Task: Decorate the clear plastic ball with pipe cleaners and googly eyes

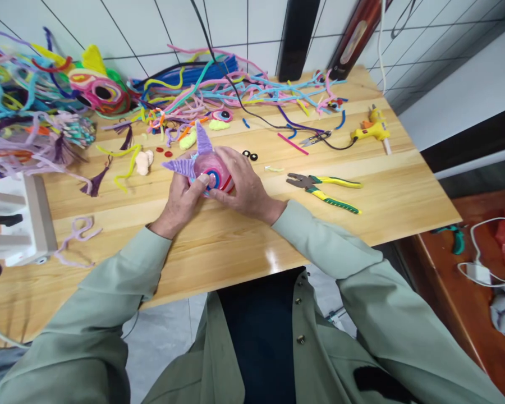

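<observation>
Both my hands hold a fuzzy pink pipe-cleaner figure (206,161) with two lilac pointed pieces sticking out of it and a blue-and-pink ring shape on its front. My left hand (179,201) grips it from the left, with the thumb pressed on the ring shape. Round its right side curls my right hand (244,185), fingers over the top and thumb underneath. Two small black rings (249,155) lie just beyond my right hand. Two small red pieces (164,152) and a pale peach fuzzy piece (143,161) are to the left.
Pliers (320,188) lie to the right, with small scissors (315,138) and a yellow glue gun (371,132) behind. Tangled pipe cleaners (219,84) and a finished-looking colourful fuzzy head (99,90) line the wall side. A white power strip (37,219) stands at left.
</observation>
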Motion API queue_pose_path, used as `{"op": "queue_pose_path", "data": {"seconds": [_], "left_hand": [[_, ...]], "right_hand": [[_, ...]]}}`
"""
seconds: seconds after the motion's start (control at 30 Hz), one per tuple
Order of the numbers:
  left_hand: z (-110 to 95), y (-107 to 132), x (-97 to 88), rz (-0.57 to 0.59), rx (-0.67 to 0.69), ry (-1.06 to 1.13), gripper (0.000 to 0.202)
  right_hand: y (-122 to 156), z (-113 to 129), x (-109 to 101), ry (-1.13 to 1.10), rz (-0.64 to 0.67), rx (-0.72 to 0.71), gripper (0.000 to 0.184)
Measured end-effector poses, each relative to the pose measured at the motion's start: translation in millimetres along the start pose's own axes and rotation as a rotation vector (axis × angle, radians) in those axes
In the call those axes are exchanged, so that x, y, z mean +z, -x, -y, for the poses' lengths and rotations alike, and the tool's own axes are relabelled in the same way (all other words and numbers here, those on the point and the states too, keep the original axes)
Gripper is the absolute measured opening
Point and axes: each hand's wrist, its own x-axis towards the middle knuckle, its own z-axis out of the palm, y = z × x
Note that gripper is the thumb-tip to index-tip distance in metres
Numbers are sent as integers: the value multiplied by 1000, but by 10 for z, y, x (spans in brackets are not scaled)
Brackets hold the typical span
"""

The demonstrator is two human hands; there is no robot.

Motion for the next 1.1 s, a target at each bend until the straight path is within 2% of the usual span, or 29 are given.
{"op": "queue_pose_path", "data": {"seconds": [0.1, 0.2, 0.3, 0.4, 0.57, 0.8, 0.97, 1.03, 1.1], "left_hand": [[-49, 39, -6, -13, -65, 34, 64], [-104, 60, -13, 48, -111, 66, 65], [-129, 55, -17, 101, -132, 91, 91], [-122, 40, -8, 101, -150, 79, 116], [-100, 26, 39, 101, -160, 57, 134], [-76, 41, 142, 36, -83, -40, 133], [-98, 62, 206, -10, -141, -3, 128], [-81, 57, 201, -3, -159, 59, 122], [-39, 34, 181, 16, -153, 124, 115]], "right_hand": [[30, 24, -16, -11, -18, -21, 91], [66, 21, -45, -47, -30, -27, 94], [90, 5, -82, -86, -12, -11, 96], [99, -22, -98, -108, -14, -14, 95], [122, -86, -86, -113, -27, -4, 101], [170, -112, -138, -61, -27, -9, 106], [199, -106, -215, -67, -31, -90, 106], [204, -131, -256, -127, -47, -67, 104], [200, -160, -297, -214, -65, 23, 98]]}}
